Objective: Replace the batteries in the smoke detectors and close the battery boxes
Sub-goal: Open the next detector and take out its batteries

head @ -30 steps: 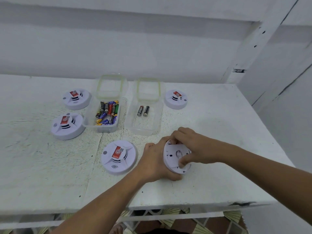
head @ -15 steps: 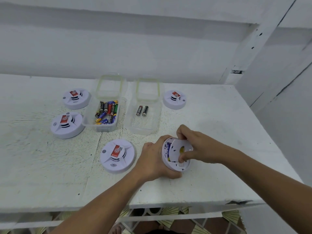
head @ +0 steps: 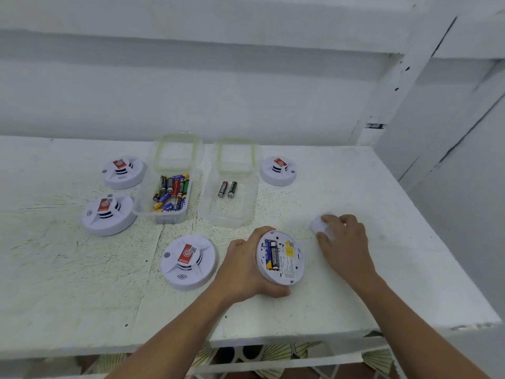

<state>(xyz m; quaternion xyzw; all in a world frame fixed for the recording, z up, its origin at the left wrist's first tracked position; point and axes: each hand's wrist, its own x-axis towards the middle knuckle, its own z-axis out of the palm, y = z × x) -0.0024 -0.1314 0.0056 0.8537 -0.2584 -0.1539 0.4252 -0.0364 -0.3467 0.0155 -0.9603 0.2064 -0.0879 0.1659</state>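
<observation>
Table carries the whole set-up. At the back, two clear boxes stand side by side. The left box holds a heap of mixed batteries and the right box holds only two. We judge one is supply and one is discards, but cannot tell which.

Four spare detectors lie face up, three left of the boxes and one to the right.

The open detector is near the front edge, just right of centre. It is propped on its rim and tilted, with its back turned up toward us. We judge this keeps the battery bay in reach.

Left hand wraps the detector's left rim with fingers curled behind, steadying it. Right hand is well apart to the right and low at the table, fingers curled round a small white piece, blurred. We take it for the battery cover, being parked out of the way.

Cells are seated at the left of the back. Their long axis runs far-to-near, leaning slightly.
</observation>
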